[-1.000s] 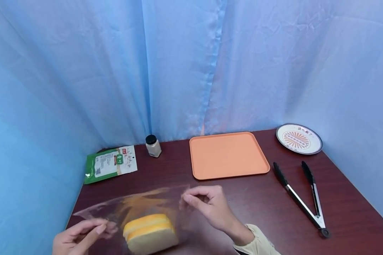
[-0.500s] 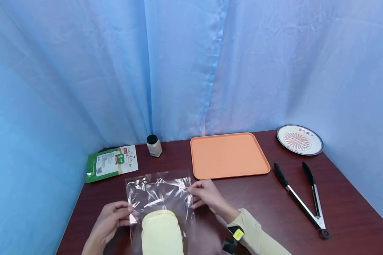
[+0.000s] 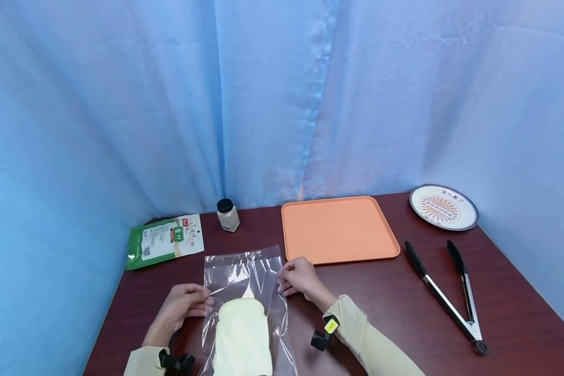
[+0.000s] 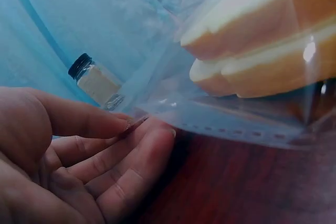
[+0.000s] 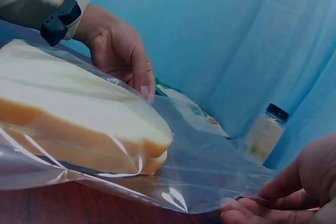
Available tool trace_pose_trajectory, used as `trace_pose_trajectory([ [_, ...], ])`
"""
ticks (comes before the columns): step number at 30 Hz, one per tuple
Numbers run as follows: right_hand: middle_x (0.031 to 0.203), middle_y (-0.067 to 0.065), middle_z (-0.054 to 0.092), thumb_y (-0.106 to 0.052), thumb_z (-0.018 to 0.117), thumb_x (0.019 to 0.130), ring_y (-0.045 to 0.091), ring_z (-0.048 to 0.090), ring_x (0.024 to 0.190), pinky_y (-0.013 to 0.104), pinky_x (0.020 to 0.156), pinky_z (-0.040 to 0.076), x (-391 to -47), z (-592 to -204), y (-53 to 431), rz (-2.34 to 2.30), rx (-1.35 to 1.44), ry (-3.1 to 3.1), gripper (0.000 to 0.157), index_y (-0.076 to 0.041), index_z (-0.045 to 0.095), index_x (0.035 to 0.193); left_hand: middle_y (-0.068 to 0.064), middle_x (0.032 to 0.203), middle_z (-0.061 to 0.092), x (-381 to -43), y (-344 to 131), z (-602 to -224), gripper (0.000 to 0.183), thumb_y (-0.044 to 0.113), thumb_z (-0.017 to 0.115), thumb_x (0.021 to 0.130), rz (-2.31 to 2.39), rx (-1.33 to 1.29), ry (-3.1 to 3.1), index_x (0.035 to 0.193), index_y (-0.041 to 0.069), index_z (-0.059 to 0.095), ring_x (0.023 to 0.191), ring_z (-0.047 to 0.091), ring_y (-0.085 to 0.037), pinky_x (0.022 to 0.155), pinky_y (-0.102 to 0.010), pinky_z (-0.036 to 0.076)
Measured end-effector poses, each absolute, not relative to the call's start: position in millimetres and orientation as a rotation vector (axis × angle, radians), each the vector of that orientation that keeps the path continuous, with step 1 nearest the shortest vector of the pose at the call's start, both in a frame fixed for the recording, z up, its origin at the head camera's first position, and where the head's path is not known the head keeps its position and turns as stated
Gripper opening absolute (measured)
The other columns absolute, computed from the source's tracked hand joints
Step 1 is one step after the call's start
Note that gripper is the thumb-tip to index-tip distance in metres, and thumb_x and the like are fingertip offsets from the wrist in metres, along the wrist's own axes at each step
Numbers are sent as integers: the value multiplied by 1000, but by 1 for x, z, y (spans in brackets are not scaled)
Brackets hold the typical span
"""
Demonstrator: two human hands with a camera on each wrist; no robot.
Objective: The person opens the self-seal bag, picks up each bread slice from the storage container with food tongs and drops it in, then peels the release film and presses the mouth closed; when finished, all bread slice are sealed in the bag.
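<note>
Two stacked bread slices [image 3: 242,337] lie inside a clear plastic bag [image 3: 230,266] at the front of the table. My left hand [image 3: 182,308] pinches the bag's left edge between thumb and fingers; the left wrist view shows the film caught at the fingertips [image 4: 123,127]. On the opposite side my right hand [image 3: 302,279] pinches the right edge near the bag's far end. Both slices, with orange-brown crusts, show through the film in the right wrist view, where the bag's edge reaches the right thumb and fingers.
Behind the bag stand a green-and-white packet [image 3: 165,242] and a black-lidded jar [image 3: 227,215]. An orange tray [image 3: 340,230] lies at the back middle. To the right are spread tongs [image 3: 446,297] and a patterned plate [image 3: 444,207]. Blue curtains [image 3: 272,99] surround the table.
The bag, earlier held up with the bread's crust side showing, now lies flatter with the slice's pale face up. Both hands moved with it, the left going rightward and farther from me.
</note>
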State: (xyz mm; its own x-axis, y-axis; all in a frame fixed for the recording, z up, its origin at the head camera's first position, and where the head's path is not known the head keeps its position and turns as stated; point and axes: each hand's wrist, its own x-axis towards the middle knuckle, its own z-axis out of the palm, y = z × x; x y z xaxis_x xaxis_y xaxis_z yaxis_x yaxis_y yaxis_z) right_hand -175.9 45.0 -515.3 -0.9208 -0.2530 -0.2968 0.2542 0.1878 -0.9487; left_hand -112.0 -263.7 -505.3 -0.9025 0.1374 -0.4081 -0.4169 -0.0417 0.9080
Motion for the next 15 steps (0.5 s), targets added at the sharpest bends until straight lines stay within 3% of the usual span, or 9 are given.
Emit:
trace_pose_trajectory([
  [8,69,11,70,-3,60,91,12,67,52,30,53,60,-188,-510,40,-1765,27,2140,16,9,70,95,-2,73,72,-133,-257,-501,15,7,60,97,1936,-387,1951,103,-7,63,61,73,-11,60,-24,60],
  [15,76,11,73,-6,64,88,12,69,55,28,51,59,-199,-503,36,-1719,-8,2256,13,4,72,91,6,70,69,-157,-249,-504,17,9,67,94,1920,-511,2103,104,-5,68,58,65,-4,55,-21,56],
])
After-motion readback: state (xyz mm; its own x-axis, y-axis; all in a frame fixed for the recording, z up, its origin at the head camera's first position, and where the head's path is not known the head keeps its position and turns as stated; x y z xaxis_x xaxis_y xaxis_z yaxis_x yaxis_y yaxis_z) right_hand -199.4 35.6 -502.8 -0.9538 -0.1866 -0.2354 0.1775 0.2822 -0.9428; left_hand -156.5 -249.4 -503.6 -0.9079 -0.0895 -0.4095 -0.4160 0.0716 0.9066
